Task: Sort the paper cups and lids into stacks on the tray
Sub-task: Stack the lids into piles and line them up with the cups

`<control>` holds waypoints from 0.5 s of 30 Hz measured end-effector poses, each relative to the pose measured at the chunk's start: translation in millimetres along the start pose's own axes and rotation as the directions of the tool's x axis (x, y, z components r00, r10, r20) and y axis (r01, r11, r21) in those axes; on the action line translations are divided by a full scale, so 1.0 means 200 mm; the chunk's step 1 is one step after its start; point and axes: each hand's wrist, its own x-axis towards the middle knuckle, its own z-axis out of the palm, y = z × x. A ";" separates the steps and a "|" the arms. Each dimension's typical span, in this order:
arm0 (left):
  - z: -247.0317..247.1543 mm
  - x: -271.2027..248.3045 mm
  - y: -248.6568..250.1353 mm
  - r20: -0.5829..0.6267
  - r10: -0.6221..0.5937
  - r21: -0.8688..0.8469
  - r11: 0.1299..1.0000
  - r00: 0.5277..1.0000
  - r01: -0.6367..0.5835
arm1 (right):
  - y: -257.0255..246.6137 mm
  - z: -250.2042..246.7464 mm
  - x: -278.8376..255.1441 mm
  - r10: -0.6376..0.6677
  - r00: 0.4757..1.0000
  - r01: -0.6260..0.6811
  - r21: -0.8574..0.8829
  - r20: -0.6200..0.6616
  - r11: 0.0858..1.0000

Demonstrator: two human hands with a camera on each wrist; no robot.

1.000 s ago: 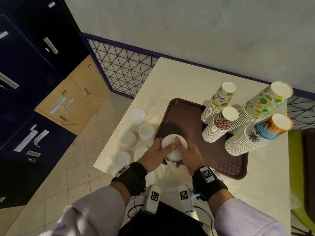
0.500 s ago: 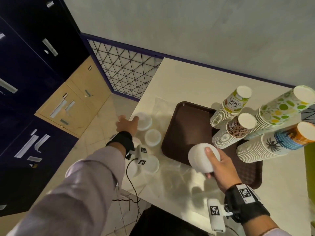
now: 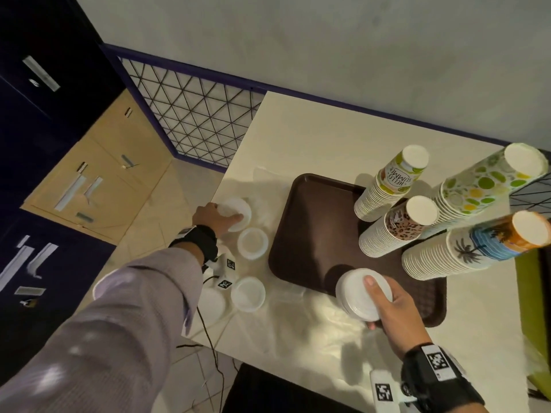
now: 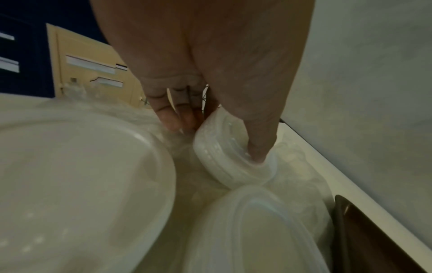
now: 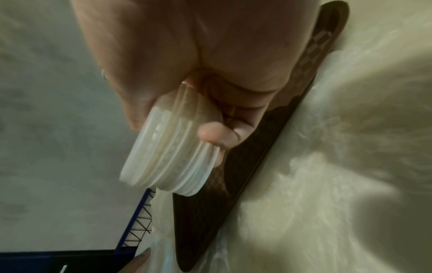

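My right hand (image 3: 384,302) grips a stack of white plastic lids (image 3: 359,293) tilted above the near edge of the brown tray (image 3: 313,234); in the right wrist view the lid stack (image 5: 170,160) sits between thumb and fingers. My left hand (image 3: 217,217) reaches to the table's far left and pinches another small lid stack (image 3: 237,213), thumb in its top and fingers behind (image 4: 224,158). Loose lid piles (image 3: 252,242) (image 3: 247,293) lie left of the tray. Several tall stacks of printed paper cups (image 3: 390,181) (image 3: 396,228) lean on the tray's right side.
The cream table (image 3: 328,135) has clear plastic wrap (image 3: 298,323) spread along its front. Its left edge drops to a tiled floor (image 3: 155,210). A wire mesh panel (image 3: 190,114) and wall run behind. A green chair (image 3: 530,293) stands at right.
My hands split apart: the left one left the shared lid stack and reached to the far-left lids, taking hold of them. The right hand carried its stack right, to the tray's near edge.
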 end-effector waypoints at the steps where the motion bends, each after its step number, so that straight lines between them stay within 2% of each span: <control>1: 0.00 0.01 0.00 0.008 -0.006 -0.005 1.000 1.000 0.006 | 0.00 0.00 0.00 0.006 1.000 -0.006 0.001 0.003 1.000; 8: -0.03 0.04 0.03 0.018 -0.066 -0.076 0.995 0.998 0.067 | 0.01 0.00 0.00 0.032 0.999 -0.032 0.014 -0.006 0.999; 15: -0.07 -0.02 0.05 0.045 0.004 -0.240 0.971 0.999 0.007 | 0.03 0.00 0.00 0.060 0.998 -0.059 0.020 -0.018 0.998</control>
